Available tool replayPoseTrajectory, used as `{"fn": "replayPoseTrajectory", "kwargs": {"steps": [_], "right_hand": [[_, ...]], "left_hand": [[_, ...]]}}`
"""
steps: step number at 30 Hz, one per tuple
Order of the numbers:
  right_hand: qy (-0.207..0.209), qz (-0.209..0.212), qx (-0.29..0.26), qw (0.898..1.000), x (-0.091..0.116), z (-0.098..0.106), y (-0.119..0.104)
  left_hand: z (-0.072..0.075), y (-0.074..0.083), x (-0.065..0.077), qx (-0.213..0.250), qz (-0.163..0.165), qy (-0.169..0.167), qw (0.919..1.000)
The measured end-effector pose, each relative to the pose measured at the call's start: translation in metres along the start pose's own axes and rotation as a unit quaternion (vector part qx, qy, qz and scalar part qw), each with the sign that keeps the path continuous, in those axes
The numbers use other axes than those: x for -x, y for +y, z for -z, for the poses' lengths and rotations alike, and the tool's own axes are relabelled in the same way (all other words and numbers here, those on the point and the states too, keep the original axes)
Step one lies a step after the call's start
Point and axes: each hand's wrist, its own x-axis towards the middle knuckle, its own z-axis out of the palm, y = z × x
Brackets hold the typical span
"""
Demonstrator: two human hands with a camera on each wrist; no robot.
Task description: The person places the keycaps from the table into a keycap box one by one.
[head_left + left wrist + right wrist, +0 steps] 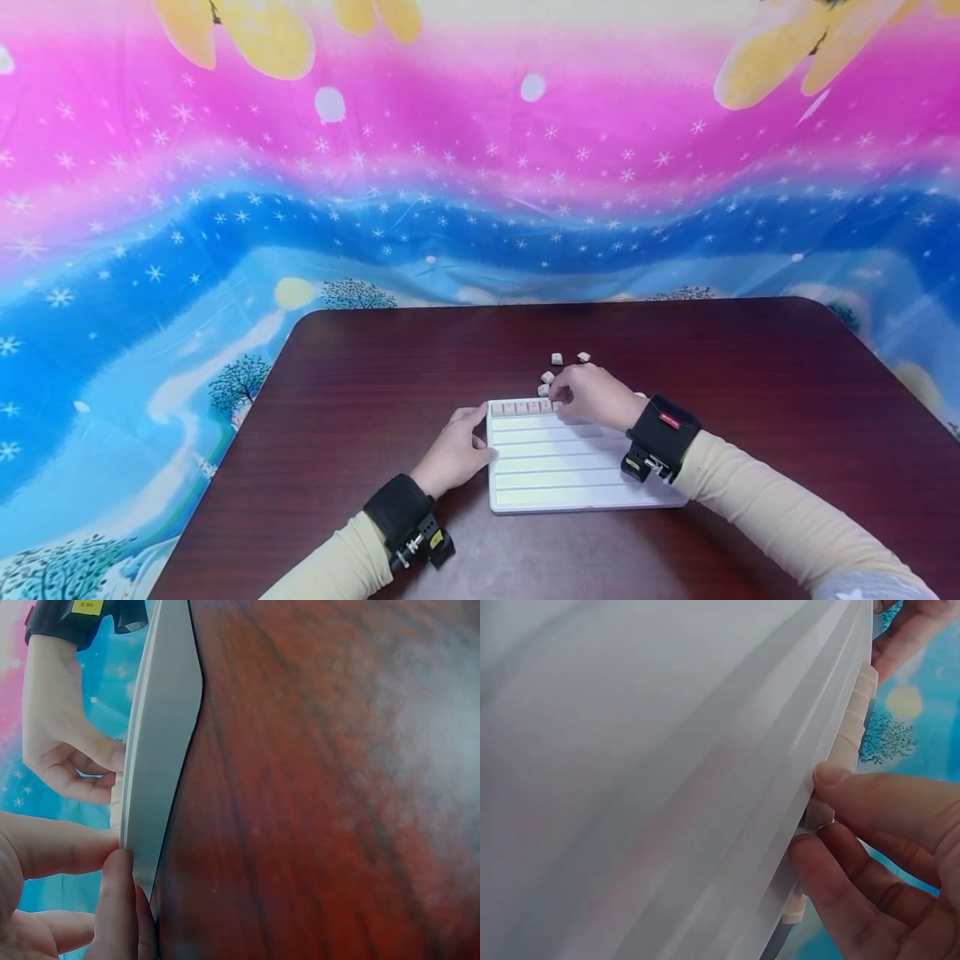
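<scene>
A white ridged tray [555,479] lies flat on the table, with a row of beige keycaps [521,408] along its far left edge. My left hand [452,450] holds the tray's left side, one fingertip at the far corner and the thumb lower down. In the left wrist view, the left fingers [114,889] meet at the tray's rim. At the right end of the row, my right hand [596,394] pinches a keycap [820,814] between thumb and fingers, as the right wrist view shows. The right hand covers part of the tray's far edge.
Several loose keycaps [557,359] lie beyond the tray, close to the right hand. The dark wooden table [360,392] has its far edge against a colourful printed cloth [480,167]. Each wrist carries a black strap [664,425] with a small camera.
</scene>
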Motion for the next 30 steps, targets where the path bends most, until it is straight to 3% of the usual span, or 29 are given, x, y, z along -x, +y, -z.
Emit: {"fn": "replayPoseTrajectory", "kwargs": {"steps": [6, 11, 21, 25, 30], "right_hand": [[-0.001, -0.004, -0.017, 1.000, 0.000, 0.008, 0.002], [0.002, -0.012, -0.024, 1.000, -0.003, 0.028, 0.005], [0.090, -0.039, -0.024, 0.995, -0.012, 0.072, 0.019], [0.101, -0.063, -0.027, 0.993, -0.021, 0.073, 0.029], [0.071, -0.105, -0.014, 0.992, -0.036, 0.060, 0.049]], "left_hand": [[0.000, 0.000, 0.000, 0.001, 0.002, -0.002, 1.0000], [0.000, 0.001, 0.000, 0.001, 0.001, -0.002, 1.0000], [0.001, 0.002, 0.001, 0.001, 0.000, -0.003, 1.0000], [0.001, 0.002, 0.001, 0.002, 0.001, -0.002, 1.0000], [0.000, 0.001, 0.002, 0.003, 0.004, -0.003, 1.0000]]}}
